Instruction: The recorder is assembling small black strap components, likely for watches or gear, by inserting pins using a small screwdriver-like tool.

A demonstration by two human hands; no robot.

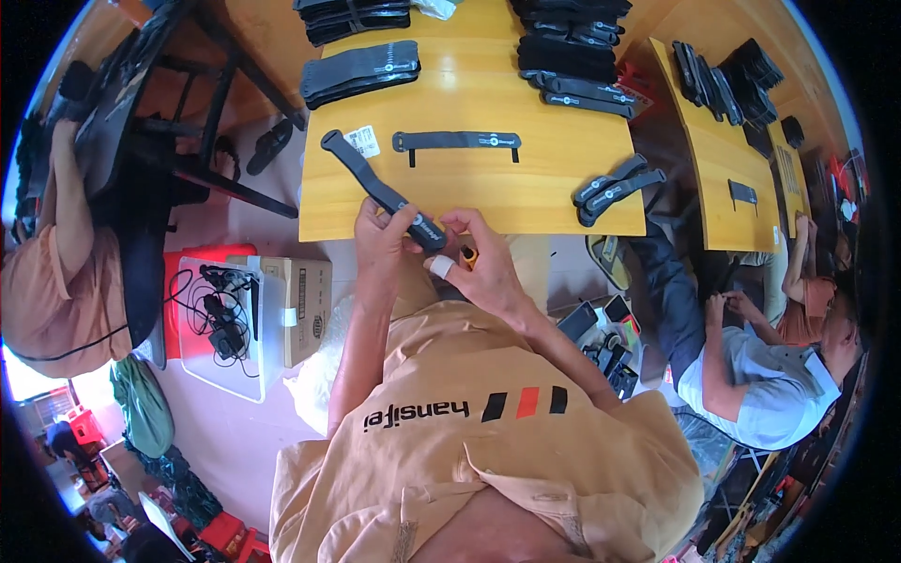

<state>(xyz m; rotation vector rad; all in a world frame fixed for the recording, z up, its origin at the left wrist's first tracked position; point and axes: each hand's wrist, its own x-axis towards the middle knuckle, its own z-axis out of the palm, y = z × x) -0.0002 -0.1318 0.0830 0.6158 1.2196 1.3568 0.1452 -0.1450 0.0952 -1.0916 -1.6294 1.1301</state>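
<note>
Slanting up and left over the table's front edge is a black hook-and-loop strap (360, 172) with a buckle loop at its far end. My left hand (380, 235) is closed round its near part, thumb on top by the white printing. My right hand (488, 267), with white tape round one finger, is beside the strap's near end. Its fingers are curled round a small orange-and-black tool (468, 254), mostly hidden, so I cannot tell its kind. Beyond my hands another black strap (455, 141) lies crosswise on the table, near two short black marks.
On the yellow table (544, 211) are a strap stack (361, 73) at the back left, piles (572, 56) at the back right and several loose straps (615, 188) at the right. Left of me, a clear bin (221, 328) holds cables. A co-worker (751, 375) sits at the right.
</note>
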